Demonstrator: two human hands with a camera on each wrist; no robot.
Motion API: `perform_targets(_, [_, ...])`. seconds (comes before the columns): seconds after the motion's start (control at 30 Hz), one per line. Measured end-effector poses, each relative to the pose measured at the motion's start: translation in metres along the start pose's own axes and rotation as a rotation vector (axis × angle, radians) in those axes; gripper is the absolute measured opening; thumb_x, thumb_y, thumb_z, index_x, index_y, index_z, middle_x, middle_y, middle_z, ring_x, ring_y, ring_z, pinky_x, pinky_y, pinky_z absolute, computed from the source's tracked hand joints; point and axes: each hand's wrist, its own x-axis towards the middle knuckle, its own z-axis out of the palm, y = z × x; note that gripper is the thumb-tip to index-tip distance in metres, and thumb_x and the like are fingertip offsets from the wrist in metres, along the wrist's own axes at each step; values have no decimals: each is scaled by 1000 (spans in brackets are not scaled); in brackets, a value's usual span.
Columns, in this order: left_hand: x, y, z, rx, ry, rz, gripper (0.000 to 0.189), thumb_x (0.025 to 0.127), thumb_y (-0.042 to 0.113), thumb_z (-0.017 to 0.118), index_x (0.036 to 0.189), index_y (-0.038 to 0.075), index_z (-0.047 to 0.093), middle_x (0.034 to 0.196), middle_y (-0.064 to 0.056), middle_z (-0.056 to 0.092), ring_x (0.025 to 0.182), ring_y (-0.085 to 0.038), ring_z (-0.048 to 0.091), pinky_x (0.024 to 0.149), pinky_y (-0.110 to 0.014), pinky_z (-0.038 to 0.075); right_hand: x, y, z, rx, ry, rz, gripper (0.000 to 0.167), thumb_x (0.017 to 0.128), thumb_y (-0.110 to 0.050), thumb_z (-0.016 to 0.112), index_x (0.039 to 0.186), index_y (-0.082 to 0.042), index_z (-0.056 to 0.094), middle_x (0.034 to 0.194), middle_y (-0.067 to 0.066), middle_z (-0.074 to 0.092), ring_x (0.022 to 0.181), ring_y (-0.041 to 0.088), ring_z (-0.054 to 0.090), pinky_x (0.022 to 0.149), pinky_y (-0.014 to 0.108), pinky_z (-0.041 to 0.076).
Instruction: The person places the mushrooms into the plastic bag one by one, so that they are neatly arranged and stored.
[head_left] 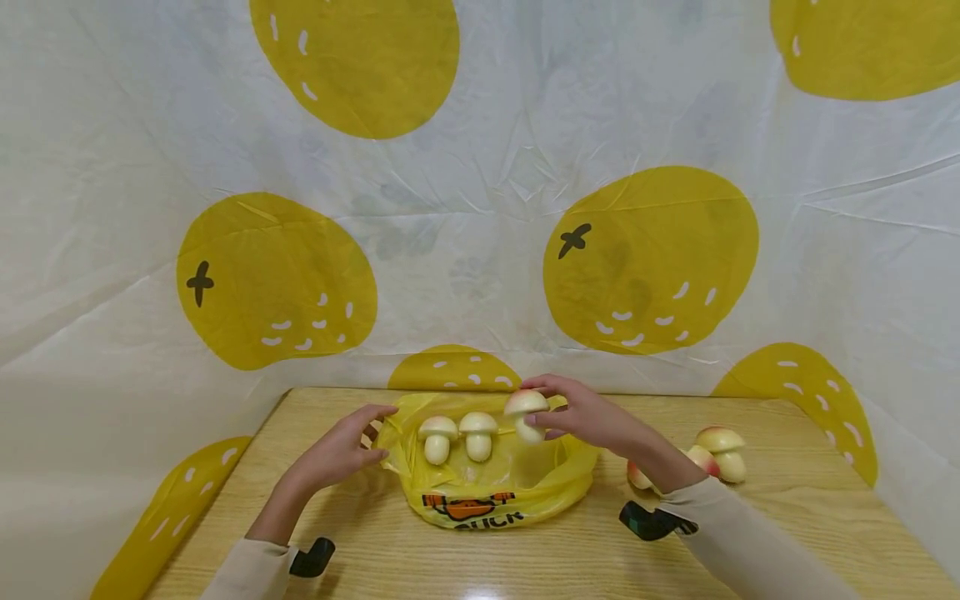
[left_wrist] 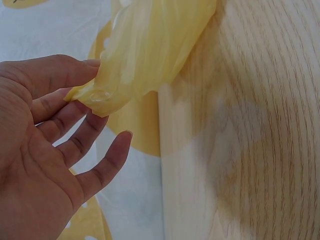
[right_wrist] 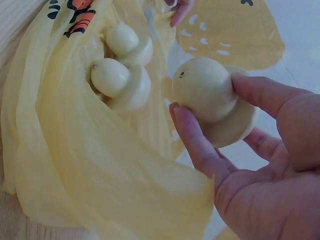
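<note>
A yellow plastic bag (head_left: 480, 492) lies open on the wooden table (head_left: 525, 558), with two cream toy mushrooms (head_left: 437, 437) (head_left: 478, 432) standing inside it. My right hand (head_left: 577, 417) holds a third toy mushroom (head_left: 526, 412) (right_wrist: 212, 97) over the bag's right side, fingers and thumb curled round it. My left hand (head_left: 352, 442) (left_wrist: 55, 125) pinches the bag's left edge (left_wrist: 125, 65) between thumb and fingers, keeping the mouth open. The two mushrooms in the bag (right_wrist: 122, 72) also show in the right wrist view.
More toy mushrooms (head_left: 722, 450) with pinkish caps lie on the table to the right of my right forearm. A white cloth with yellow fruit prints (head_left: 645, 258) hangs behind and around the table. The table's left edge (left_wrist: 162, 175) is near my left hand.
</note>
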Motion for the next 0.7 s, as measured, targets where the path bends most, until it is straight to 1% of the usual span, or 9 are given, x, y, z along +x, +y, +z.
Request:
perform_targets(0.1, [-1, 2, -1, 1, 1, -1, 62, 94, 5, 71, 151, 4, 44, 143, -16, 51, 109, -28, 58, 73, -30, 53, 6, 2, 4, -21, 6, 18, 48, 100, -19, 67, 143, -4, 51, 135, 24, 49, 101, 26, 68, 86, 47, 58])
perform_targets(0.2, [-1, 3, -1, -2, 1, -7, 62, 94, 4, 71, 151, 4, 45, 143, -17, 51, 109, -28, 58, 73, -30, 54, 12, 4, 7, -37, 12, 26, 48, 100, -17, 66, 144, -2, 51, 133, 25, 49, 100, 26, 68, 87, 50, 57])
perform_targets(0.33, [-1, 3, -1, -6, 1, -13, 62, 94, 4, 71, 151, 5, 45, 144, -16, 51, 110, -28, 57, 73, -30, 54, 18, 7, 12, -48, 46, 53, 49, 100, -15, 67, 143, 0, 50, 131, 26, 49, 98, 25, 68, 84, 47, 58])
perform_targets(0.43, [-1, 2, 0, -8, 2, -15, 62, 94, 4, 71, 151, 5, 45, 144, -16, 51, 110, -28, 57, 73, -30, 54, 23, 10, 16, -65, 79, 73, 47, 99, -13, 67, 141, 0, 51, 127, 25, 51, 96, 24, 67, 83, 46, 59])
perform_targets(0.57, [-1, 1, 0, -7, 2, -13, 62, 94, 5, 71, 151, 6, 45, 144, -16, 51, 110, -28, 57, 73, -31, 53, 26, 13, 21, -91, 110, 99, 42, 99, -9, 66, 138, 1, 52, 122, 23, 52, 92, 22, 66, 83, 51, 57])
perform_targets(0.7, [0, 1, 0, -4, 0, -6, 62, 94, 5, 71, 151, 5, 45, 145, -16, 50, 110, -28, 57, 73, -31, 53, 28, 17, 24, -114, 132, 137, 41, 99, -8, 66, 137, 0, 53, 120, 22, 52, 90, 21, 65, 83, 50, 57])
